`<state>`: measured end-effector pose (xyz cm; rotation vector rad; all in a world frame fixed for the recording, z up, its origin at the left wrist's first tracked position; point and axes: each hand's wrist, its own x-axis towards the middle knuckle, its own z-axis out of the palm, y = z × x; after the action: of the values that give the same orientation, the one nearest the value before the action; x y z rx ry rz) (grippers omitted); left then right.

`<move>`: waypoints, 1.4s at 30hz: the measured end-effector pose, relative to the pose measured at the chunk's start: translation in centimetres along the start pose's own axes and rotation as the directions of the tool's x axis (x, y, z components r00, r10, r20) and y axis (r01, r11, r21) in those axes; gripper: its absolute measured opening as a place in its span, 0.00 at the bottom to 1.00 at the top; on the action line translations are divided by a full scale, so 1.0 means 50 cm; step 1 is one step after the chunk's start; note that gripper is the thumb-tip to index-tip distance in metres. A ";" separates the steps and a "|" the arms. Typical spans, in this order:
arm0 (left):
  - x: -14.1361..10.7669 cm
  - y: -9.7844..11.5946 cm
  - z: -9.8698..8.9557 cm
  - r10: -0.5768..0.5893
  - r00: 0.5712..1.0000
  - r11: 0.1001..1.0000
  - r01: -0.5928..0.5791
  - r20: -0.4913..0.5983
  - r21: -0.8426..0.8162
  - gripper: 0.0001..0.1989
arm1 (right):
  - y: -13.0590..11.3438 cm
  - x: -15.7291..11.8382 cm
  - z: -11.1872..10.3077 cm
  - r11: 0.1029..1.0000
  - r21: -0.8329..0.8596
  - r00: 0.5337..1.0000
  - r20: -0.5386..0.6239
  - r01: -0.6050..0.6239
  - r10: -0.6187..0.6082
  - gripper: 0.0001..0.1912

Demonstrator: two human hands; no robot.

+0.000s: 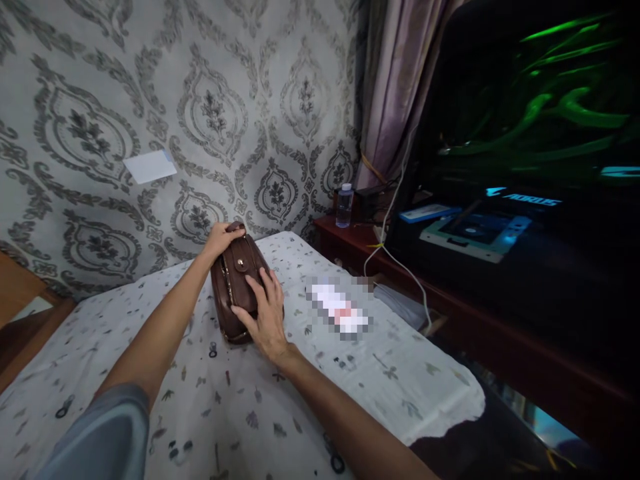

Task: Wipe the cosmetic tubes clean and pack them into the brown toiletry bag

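Observation:
A dark brown leather bag point(245, 277) with a metal clasp and gold-coloured zip edges rests on a white patterned cloth point(400, 373). My left hand point(223, 238) grips the bag's far end, its fingers wrapped round the top. Across the bag's near right part lies my right hand point(266, 310), with its fingers spread over the leather. A blurred, pixelated white and pink item point(340, 308) lies on the cloth to the right of the bag.
A bottle point(345, 205) stands on a red-brown desk point(327, 230) at the back right. A white cable point(406, 270) hangs beside a large dark screen point(500, 133). The patterned wall point(215, 87) bounds the far side, with a white card point(150, 167) on it.

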<state>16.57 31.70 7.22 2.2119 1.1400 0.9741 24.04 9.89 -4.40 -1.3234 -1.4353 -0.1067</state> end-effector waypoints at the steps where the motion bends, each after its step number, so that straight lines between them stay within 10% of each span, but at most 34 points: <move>1: -0.001 0.004 -0.003 0.005 1.000 1.000 -0.005 0.010 0.017 0.17 | 0.002 0.000 -0.002 1.000 0.012 1.000 -0.004 -0.014 0.014 0.34; 7: -0.050 0.036 -0.021 0.087 0.994 0.983 -0.096 0.067 0.159 0.22 | 0.030 -0.004 -0.016 0.999 0.051 0.998 0.066 0.017 -0.020 0.54; 16: -0.168 0.048 -0.004 0.269 0.963 0.849 -0.239 0.005 0.471 0.29 | 0.043 0.000 -0.020 0.993 0.114 0.997 0.073 -0.025 0.016 0.49; 21: -0.165 0.050 0.002 0.245 0.969 0.864 -0.205 -0.027 0.459 0.26 | 0.048 -0.002 -0.027 0.989 0.146 0.986 0.168 -0.007 -0.017 0.57; 30: -0.099 0.007 -0.034 0.085 0.995 0.990 -0.079 -0.050 0.113 0.24 | 0.027 -0.015 0.010 0.997 0.025 0.996 0.056 -0.067 0.066 0.39; 42: -0.052 -0.058 -0.114 -0.021 0.982 1.000 0.018 0.185 0.017 0.26 | -0.007 -0.028 0.036 0.990 -0.044 0.991 -0.027 -0.131 0.130 0.40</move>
<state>9.71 31.57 7.98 2.2455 1.0848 0.7353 22.29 10.09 -5.88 -1.4449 -1.3290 -0.0691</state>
